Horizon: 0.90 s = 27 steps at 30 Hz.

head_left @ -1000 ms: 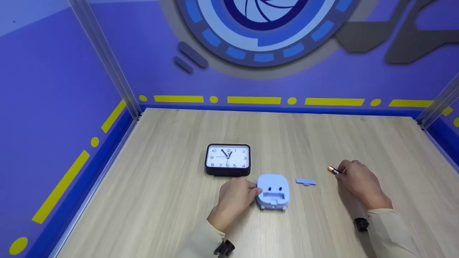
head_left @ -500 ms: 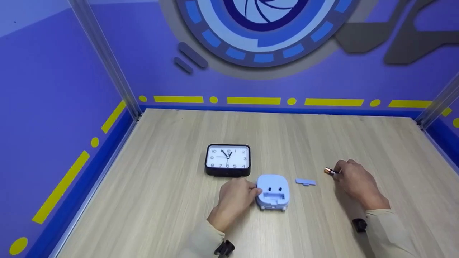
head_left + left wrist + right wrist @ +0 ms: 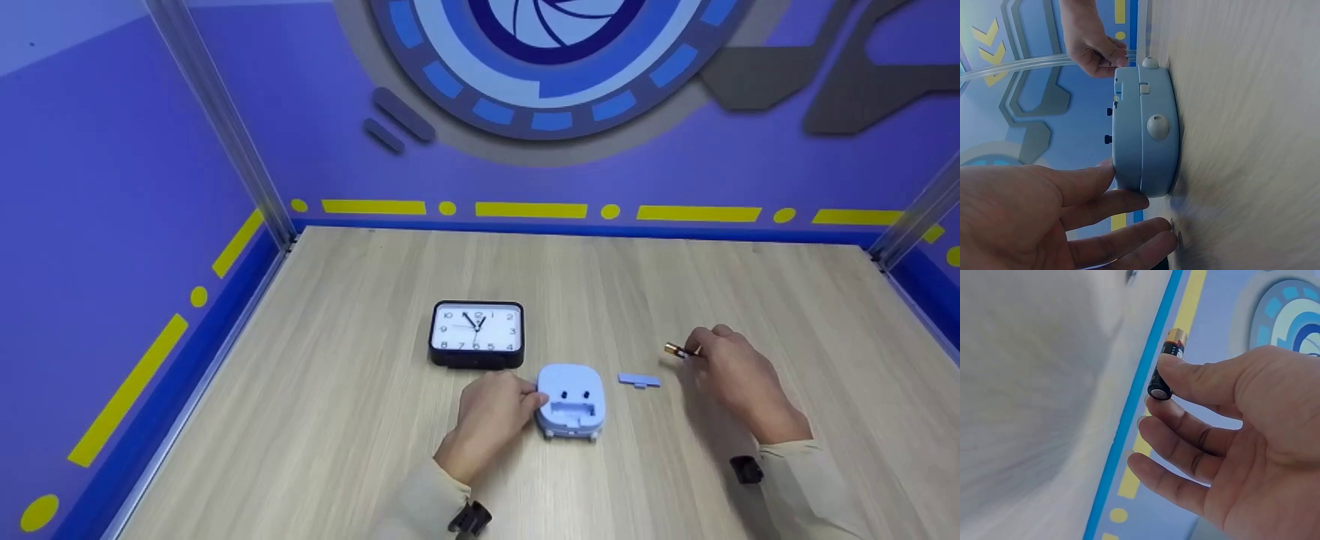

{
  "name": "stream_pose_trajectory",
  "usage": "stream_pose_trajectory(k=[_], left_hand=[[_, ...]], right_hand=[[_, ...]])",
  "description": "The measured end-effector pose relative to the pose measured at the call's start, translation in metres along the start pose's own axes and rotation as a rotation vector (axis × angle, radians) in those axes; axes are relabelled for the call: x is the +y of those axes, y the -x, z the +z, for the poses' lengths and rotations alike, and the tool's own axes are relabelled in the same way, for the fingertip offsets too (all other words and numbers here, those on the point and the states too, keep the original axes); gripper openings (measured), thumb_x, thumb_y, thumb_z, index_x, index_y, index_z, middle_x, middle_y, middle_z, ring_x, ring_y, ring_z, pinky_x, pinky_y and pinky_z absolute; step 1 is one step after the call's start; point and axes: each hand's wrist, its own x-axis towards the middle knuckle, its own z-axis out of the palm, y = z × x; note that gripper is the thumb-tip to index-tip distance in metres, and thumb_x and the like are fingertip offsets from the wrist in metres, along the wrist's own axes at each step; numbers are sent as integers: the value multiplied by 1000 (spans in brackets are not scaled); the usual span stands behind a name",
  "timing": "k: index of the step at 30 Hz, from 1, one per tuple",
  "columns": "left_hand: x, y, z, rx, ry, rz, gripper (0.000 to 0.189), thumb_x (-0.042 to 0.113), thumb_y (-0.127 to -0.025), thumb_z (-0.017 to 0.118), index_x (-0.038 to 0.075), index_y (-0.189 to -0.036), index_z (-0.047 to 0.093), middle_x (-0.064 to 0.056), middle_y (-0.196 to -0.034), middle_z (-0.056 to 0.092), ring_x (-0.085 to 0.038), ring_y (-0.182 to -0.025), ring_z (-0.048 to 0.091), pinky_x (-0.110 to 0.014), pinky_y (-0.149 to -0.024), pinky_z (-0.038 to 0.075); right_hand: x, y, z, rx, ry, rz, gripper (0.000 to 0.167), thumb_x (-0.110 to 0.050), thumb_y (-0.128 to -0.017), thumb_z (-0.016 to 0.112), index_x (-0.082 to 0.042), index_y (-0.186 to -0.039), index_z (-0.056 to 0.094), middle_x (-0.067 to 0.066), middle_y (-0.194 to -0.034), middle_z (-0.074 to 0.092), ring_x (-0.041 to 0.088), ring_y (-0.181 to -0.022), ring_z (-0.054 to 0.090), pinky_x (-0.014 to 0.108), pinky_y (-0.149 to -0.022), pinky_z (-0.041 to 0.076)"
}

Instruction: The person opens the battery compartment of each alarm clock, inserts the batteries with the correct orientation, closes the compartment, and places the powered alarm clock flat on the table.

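Note:
A small light-blue alarm clock [image 3: 571,380] lies with its back up, showing two black knobs and an uncovered battery bay [image 3: 573,413]. At its left edge, my left hand [image 3: 491,412] pinches it between thumb and index finger; the left wrist view shows the clock's side [image 3: 1154,163] and white feet. My right hand [image 3: 742,375] holds a black and copper AA-style battery [image 3: 1171,363] between thumb and fingertips, copper end pointing left. It is raised above the table, right of the blue battery cover [image 3: 639,381], which lies beside the clock.
A black-framed desk clock [image 3: 477,334] with a white dial sits behind my left hand. The wooden table [image 3: 360,285] is bounded by blue printed panels [image 3: 142,187] at the back and sides.
My right hand has moved a little to the left and up with the battery, toward the cover. The left hand and the light-blue alarm clock have stayed in place.

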Motion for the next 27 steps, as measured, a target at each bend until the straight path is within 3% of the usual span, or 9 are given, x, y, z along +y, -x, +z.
stream_pose_trajectory(k=[14,27], left_hand=[[1,-1,0,8,-11,10,11,29,-96,80,21,-93,87,13,-73,69,-7,-62,50,-31,-54,41],[0,1,0,3,12,-8,10,29,-96,81,22,-96,88,13,-79,74,-7,-64,54,-32,-58,44]], right_hand=[[-31,-1,-1,48,-4,-126,18,4,-87,82,-6,-97,71,6,-88,59,27,-80,59,47,-64,50],[-53,1,4,53,-7,-186,23,7,-85,84,-9,-95,71,2,-86,57,21,-76,56,42,-61,48]])
